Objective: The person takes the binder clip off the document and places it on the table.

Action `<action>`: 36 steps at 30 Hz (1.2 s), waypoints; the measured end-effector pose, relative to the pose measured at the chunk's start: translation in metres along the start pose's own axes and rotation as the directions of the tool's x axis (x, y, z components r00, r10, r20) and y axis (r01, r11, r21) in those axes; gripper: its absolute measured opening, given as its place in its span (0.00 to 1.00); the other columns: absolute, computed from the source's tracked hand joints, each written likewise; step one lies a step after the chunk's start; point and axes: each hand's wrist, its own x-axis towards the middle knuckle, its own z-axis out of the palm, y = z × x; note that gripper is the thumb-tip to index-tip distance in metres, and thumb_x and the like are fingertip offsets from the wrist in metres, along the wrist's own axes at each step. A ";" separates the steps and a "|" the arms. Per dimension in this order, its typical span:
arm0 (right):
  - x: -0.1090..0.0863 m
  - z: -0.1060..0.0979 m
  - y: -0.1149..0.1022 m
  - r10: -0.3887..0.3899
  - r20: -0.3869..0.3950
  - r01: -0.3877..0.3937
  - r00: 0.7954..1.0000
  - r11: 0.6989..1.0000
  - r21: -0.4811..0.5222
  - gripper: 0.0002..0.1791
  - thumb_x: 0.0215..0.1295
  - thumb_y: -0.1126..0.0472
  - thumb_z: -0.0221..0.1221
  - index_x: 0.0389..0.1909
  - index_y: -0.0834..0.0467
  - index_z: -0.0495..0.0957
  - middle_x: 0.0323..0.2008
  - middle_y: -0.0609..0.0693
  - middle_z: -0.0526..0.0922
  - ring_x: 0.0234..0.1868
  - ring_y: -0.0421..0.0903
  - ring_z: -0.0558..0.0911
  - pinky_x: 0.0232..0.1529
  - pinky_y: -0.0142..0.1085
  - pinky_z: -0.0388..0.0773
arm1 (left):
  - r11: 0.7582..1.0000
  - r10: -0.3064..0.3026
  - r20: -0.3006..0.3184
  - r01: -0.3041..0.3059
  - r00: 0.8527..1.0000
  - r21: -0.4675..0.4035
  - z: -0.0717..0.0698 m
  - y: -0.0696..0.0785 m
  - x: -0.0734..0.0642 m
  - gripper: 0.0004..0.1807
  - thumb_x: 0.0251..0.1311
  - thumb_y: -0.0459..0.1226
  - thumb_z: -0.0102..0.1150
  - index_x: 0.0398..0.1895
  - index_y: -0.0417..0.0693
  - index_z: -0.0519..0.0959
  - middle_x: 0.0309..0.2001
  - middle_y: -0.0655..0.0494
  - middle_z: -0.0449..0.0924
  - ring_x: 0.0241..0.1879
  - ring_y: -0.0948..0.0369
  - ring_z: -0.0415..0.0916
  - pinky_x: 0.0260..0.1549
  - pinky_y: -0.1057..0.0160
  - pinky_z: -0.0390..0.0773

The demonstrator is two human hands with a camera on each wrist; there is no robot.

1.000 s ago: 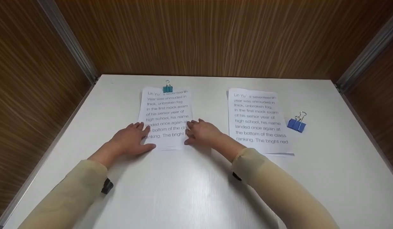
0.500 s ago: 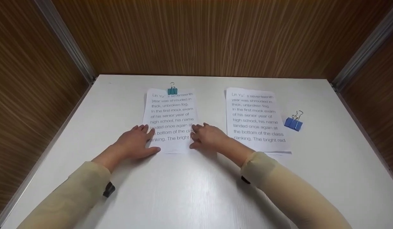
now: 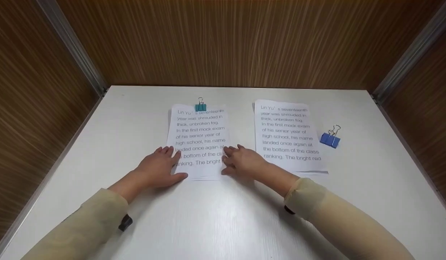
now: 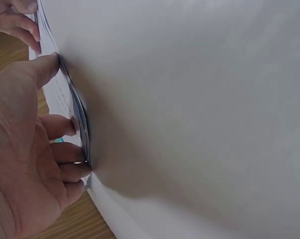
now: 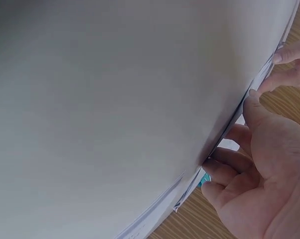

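1. At lower left of the head view, the pale left sleeve point(image 3: 82, 224) slants in over the white worktop point(image 3: 223, 231), a small black object point(image 3: 125, 222) showing beside its cuff.
2. Left of centre, the left hand point(image 3: 157, 169) touches the left edge of the left paper stack point(image 3: 198, 136); its fingers are relaxed, the thumb well apart from them.
3. That stack lies near the middle of the frame, printed side up, its lower sheet edges slightly uneven.
4. A teal binder clip point(image 3: 200, 107) sits on its top edge, handle towards the top of the frame.
5. Right of centre, the right hand point(image 3: 244, 163) touches the stack's right edge, fingers loosely bent, the thumb apart.
6. Farther right lies the right paper stack point(image 3: 285, 137), bearing the same text.
7. Just beside it, a blue binder clip point(image 3: 330, 140) rests on the worktop.
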 end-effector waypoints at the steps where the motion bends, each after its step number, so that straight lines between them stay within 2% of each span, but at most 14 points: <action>1: -0.002 0.000 0.000 0.002 0.001 -0.002 1.000 1.000 0.005 0.26 0.71 0.48 0.68 0.59 0.64 0.86 0.72 0.67 0.74 0.72 0.64 0.74 0.76 0.56 0.63 | 1.000 -0.002 0.005 0.002 1.000 0.000 0.000 0.002 -0.001 0.48 0.73 0.63 0.51 0.81 0.34 0.62 0.78 0.27 0.59 0.79 0.36 0.56 0.79 0.41 0.53; 7: -0.015 0.002 -0.002 -0.003 -0.009 0.003 1.000 1.000 0.007 0.28 0.70 0.48 0.69 0.60 0.65 0.85 0.71 0.68 0.74 0.71 0.64 0.75 0.76 0.56 0.63 | 1.000 0.000 0.011 0.000 1.000 0.012 0.004 0.014 -0.005 0.48 0.73 0.63 0.51 0.81 0.34 0.62 0.78 0.28 0.59 0.79 0.36 0.56 0.79 0.42 0.52; 14: -0.031 0.003 -0.003 -0.027 -0.026 0.027 0.999 1.000 -0.013 0.25 0.69 0.50 0.70 0.57 0.65 0.87 0.68 0.69 0.76 0.70 0.66 0.77 0.75 0.58 0.65 | 1.000 0.026 -0.016 -0.026 1.000 0.015 0.008 0.027 -0.009 0.48 0.73 0.63 0.51 0.80 0.33 0.64 0.77 0.27 0.61 0.78 0.36 0.58 0.79 0.42 0.53; 28: -0.060 0.004 -0.004 -0.002 -0.025 0.002 1.000 1.000 -0.020 0.26 0.67 0.50 0.71 0.57 0.66 0.86 0.68 0.69 0.77 0.69 0.66 0.77 0.75 0.58 0.65 | 0.997 0.074 -0.053 -0.074 0.996 0.012 0.015 0.050 -0.014 0.47 0.73 0.63 0.51 0.78 0.32 0.66 0.76 0.27 0.64 0.77 0.36 0.61 0.78 0.41 0.55; 34: -0.071 0.005 -0.004 0.001 -0.042 -0.001 0.999 1.000 -0.011 0.27 0.66 0.50 0.72 0.57 0.67 0.86 0.67 0.70 0.78 0.68 0.67 0.78 0.74 0.59 0.66 | 0.997 0.075 -0.066 -0.075 0.995 0.010 0.017 0.059 -0.014 0.47 0.73 0.64 0.51 0.78 0.33 0.67 0.75 0.28 0.64 0.77 0.37 0.61 0.78 0.41 0.55; 36: -0.073 0.001 -0.009 0.014 -0.036 -0.015 0.999 1.000 -0.011 0.28 0.66 0.50 0.72 0.57 0.67 0.86 0.67 0.70 0.78 0.68 0.67 0.78 0.74 0.59 0.66 | 0.996 0.086 -0.066 -0.085 0.994 0.008 0.014 0.058 -0.016 0.47 0.72 0.64 0.51 0.78 0.34 0.67 0.75 0.28 0.65 0.77 0.37 0.61 0.78 0.41 0.55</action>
